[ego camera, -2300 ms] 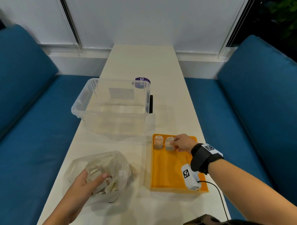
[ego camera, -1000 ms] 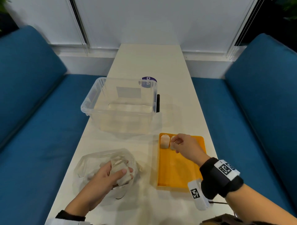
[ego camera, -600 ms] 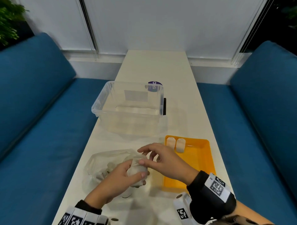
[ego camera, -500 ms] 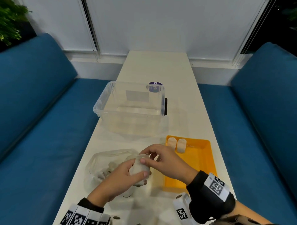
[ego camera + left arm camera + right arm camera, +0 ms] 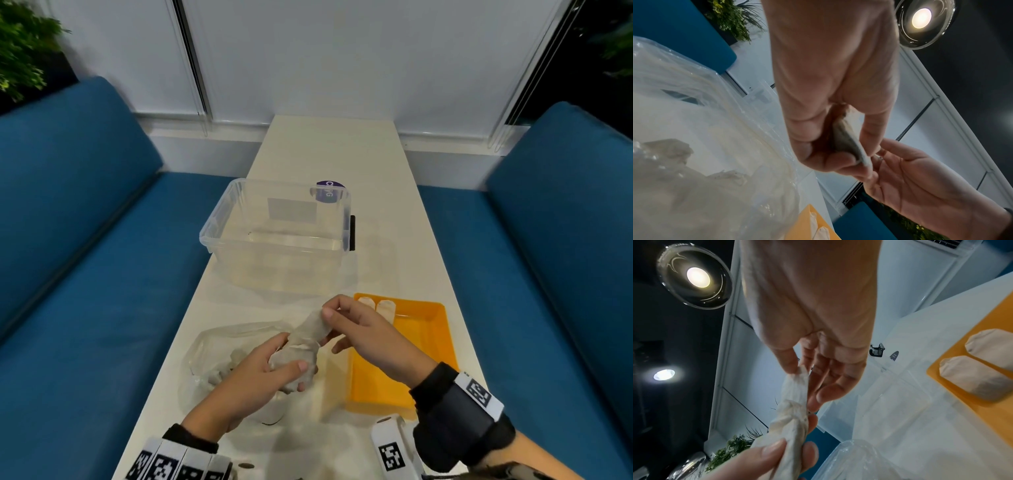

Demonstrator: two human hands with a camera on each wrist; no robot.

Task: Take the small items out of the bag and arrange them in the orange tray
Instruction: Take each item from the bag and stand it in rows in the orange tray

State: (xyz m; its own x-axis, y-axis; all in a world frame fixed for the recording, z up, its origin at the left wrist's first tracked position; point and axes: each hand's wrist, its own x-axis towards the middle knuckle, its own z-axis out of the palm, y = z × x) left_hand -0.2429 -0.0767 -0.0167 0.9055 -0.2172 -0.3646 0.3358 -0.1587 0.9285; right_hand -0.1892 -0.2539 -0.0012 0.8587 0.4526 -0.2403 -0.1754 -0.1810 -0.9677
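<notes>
A booth-style seating nook, like a café or office lounge. Blue cushioned benches (image 5: pixel 85 240) flank a narrow white counter (image 5: pixel 329 147). Recessed ceiling lights (image 5: pixel 698 279) shine overhead.

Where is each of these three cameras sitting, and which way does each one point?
Head: worn on the head, looking down at the table; both forearms and hands show.
Left wrist: looks up along the left hand toward a ceiling lamp.
Right wrist: looks up along the right hand, past the orange tray.
All three share the white pouch that both hands hold.
</notes>
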